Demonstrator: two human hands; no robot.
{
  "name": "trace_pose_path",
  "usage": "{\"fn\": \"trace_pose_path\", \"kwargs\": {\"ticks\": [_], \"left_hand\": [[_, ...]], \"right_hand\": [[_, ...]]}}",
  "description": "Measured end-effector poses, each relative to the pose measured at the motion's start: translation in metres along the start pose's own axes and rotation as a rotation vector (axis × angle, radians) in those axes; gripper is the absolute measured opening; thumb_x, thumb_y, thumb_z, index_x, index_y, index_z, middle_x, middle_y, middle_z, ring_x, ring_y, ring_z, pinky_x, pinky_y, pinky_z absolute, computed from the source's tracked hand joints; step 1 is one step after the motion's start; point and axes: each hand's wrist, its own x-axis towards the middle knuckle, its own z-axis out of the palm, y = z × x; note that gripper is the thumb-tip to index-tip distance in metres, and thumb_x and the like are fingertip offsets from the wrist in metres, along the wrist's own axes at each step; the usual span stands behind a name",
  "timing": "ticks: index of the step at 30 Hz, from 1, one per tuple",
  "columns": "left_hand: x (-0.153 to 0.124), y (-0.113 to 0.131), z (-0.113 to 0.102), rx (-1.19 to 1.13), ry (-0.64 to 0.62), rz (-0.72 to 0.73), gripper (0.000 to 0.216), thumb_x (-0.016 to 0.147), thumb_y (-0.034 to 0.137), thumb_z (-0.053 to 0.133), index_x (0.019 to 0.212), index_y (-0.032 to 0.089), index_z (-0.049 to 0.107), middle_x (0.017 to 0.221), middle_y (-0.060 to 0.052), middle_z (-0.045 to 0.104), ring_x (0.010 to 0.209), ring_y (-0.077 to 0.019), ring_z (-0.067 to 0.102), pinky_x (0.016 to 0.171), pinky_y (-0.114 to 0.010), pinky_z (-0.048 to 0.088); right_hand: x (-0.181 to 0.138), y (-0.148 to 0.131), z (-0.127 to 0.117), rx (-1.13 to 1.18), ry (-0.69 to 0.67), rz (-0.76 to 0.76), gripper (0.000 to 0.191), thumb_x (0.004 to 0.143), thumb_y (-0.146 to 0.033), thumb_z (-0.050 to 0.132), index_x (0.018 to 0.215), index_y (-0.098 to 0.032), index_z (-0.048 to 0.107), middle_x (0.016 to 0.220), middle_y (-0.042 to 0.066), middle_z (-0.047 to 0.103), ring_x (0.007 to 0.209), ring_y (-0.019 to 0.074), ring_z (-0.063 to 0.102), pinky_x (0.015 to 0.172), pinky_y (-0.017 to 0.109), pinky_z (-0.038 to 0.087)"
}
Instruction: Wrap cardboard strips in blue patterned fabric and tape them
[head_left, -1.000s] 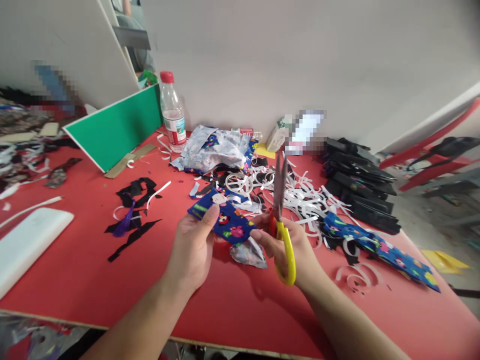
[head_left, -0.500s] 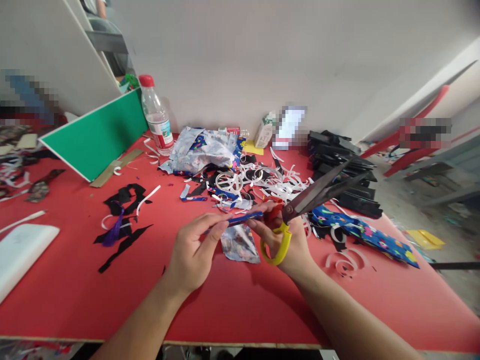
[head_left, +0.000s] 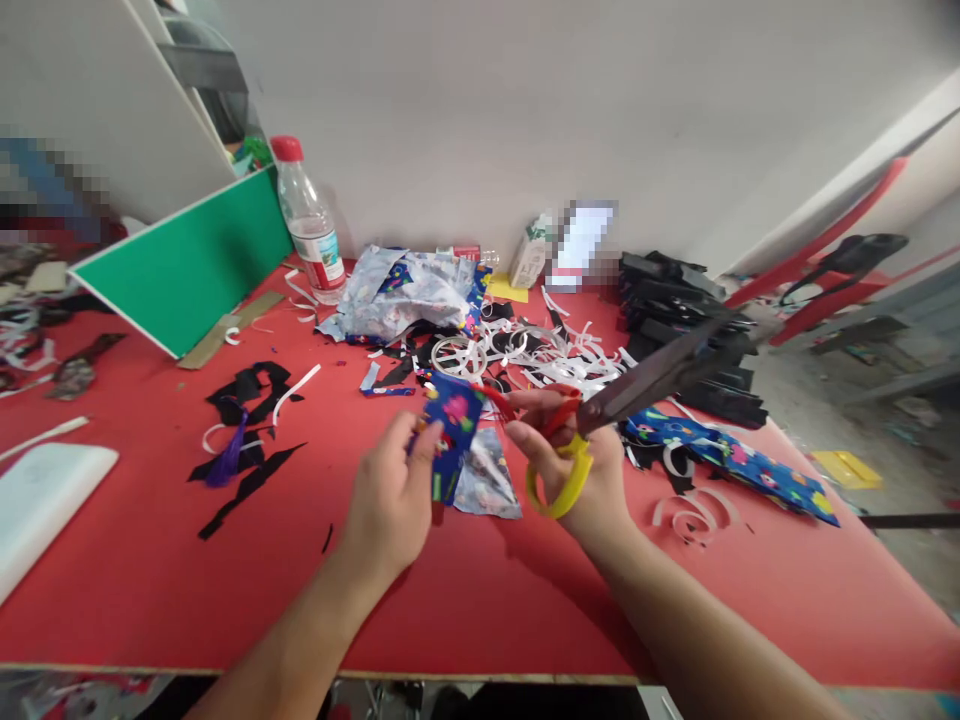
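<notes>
From where I stood, the left hand (head_left: 390, 490) had the blue printed fabric piece (head_left: 456, 425) pinched narrowly between thumb and fingers, holding it up over the red bench (head_left: 450, 615). The right hand (head_left: 589, 475) carried the scissors (head_left: 637, 385), with the red and yellow handles nestled among its fingers. Its thumb and forefinger sat just beside the fabric, apart from it as far as I could tell. The blades pointed off to the right, well away from the piece, so no cut was being made; blur kept me from telling whether they were parted.

A good deal of cutting looked done, judging by the white strips (head_left: 574, 355) heaped behind the hands and the curled strip (head_left: 694, 512) on the right. The held piece seemed close to finished, though its blurred edges hid whether any trimming was left. A small pale-backed scrap (head_left: 487, 485) lay just behind it on the bench. To the right rested a long blue printed bundle (head_left: 739, 465), and farther back stood a pile of black pieces (head_left: 656, 295). Near the wall, a crumpled printed cloth (head_left: 409, 300) was probably work left over, though I couldn't be sure.
</notes>
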Motion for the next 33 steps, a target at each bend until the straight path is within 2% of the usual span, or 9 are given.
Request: {"fn": "trace_pose_path", "kwargs": {"ticks": [2, 5, 8, 12, 14, 19, 28, 33], "left_hand": [[0.005, 0.000, 0.001, -0.303, 0.076, -0.175, 0.032, 0.097, 0.050, 0.068, 0.082, 0.024, 0.059, 0.057, 0.005, 0.052, 0.046, -0.0118, 0.045, 0.045, -0.026, 0.030], [0.012, 0.004, -0.001, -0.722, 0.038, -0.303, 0.036, 0.077, 0.040, 0.091, 0.096, 0.023, 0.066, 0.065, 0.005, 0.064, 0.049, -0.0109, 0.055, 0.044, -0.022, 0.040], [0.015, 0.008, -0.003, -0.910, 0.037, -0.313, 0.036, 0.065, 0.027, 0.098, 0.085, 0.019, 0.069, 0.069, 0.003, 0.070, 0.055, -0.0093, 0.063, 0.053, -0.019, 0.052], [0.015, 0.009, -0.004, -0.975, 0.153, -0.214, 0.029, 0.071, 0.028, 0.094, 0.088, 0.020, 0.072, 0.088, -0.001, 0.079, 0.078, -0.0152, 0.075, 0.070, -0.025, 0.063], [0.015, 0.008, -0.005, -0.957, 0.132, -0.179, 0.026, 0.076, 0.029, 0.091, 0.092, 0.020, 0.073, 0.095, -0.004, 0.081, 0.088, -0.0198, 0.078, 0.077, -0.031, 0.065], [0.013, 0.007, -0.005, -0.942, 0.080, -0.164, 0.025, 0.083, 0.032, 0.087, 0.099, 0.023, 0.070, 0.100, -0.006, 0.082, 0.092, -0.0251, 0.080, 0.084, -0.041, 0.066], [0.012, 0.005, -0.003, -0.938, 0.084, -0.170, 0.040, 0.080, 0.032, 0.090, 0.114, 0.025, 0.071, 0.103, -0.005, 0.083, 0.099, -0.0259, 0.080, 0.084, -0.039, 0.067], [0.011, 0.006, -0.001, -0.927, 0.093, -0.196, 0.035, 0.077, 0.033, 0.093, 0.106, 0.024, 0.073, 0.102, -0.005, 0.084, 0.101, -0.0254, 0.080, 0.089, -0.041, 0.066]], "right_hand": [[0.002, 0.000, -0.003, 0.026, -0.029, 0.074, 0.037, 0.081, -0.058, 0.079, 0.085, -0.022, 0.070, 0.068, -0.001, 0.060, 0.059, 0.0140, 0.050, 0.054, 0.029, 0.042], [0.002, -0.001, -0.006, 0.001, -0.248, 0.221, 0.049, 0.080, -0.068, 0.076, 0.082, -0.022, 0.062, 0.067, -0.003, 0.053, 0.059, 0.0132, 0.043, 0.053, 0.029, 0.037], [-0.003, -0.005, -0.007, -0.132, -0.487, 0.338, 0.049, 0.080, -0.066, 0.078, 0.091, -0.022, 0.060, 0.072, -0.003, 0.054, 0.063, 0.0134, 0.042, 0.055, 0.029, 0.036], [-0.008, -0.012, -0.006, -0.332, -0.624, 0.323, 0.043, 0.081, -0.058, 0.081, 0.090, -0.022, 0.059, 0.077, -0.002, 0.059, 0.067, 0.0147, 0.047, 0.060, 0.029, 0.038], [-0.009, -0.013, -0.006, -0.417, -0.637, 0.289, 0.042, 0.082, -0.058, 0.079, 0.088, -0.022, 0.057, 0.077, -0.002, 0.060, 0.067, 0.0150, 0.046, 0.060, 0.029, 0.037], [-0.007, -0.014, -0.005, -0.564, -0.613, 0.284, 0.044, 0.084, -0.060, 0.075, 0.083, -0.024, 0.050, 0.073, -0.003, 0.057, 0.064, 0.0148, 0.043, 0.057, 0.029, 0.034], [-0.007, -0.014, 0.000, -0.710, -0.543, 0.238, 0.053, 0.083, -0.069, 0.071, 0.073, -0.025, 0.044, 0.062, -0.005, 0.050, 0.057, 0.0129, 0.036, 0.052, 0.030, 0.028], [-0.010, -0.011, 0.001, -0.690, -0.532, 0.302, 0.052, 0.081, -0.068, 0.073, 0.072, -0.024, 0.048, 0.061, -0.006, 0.048, 0.057, 0.0124, 0.035, 0.050, 0.029, 0.026]]}}
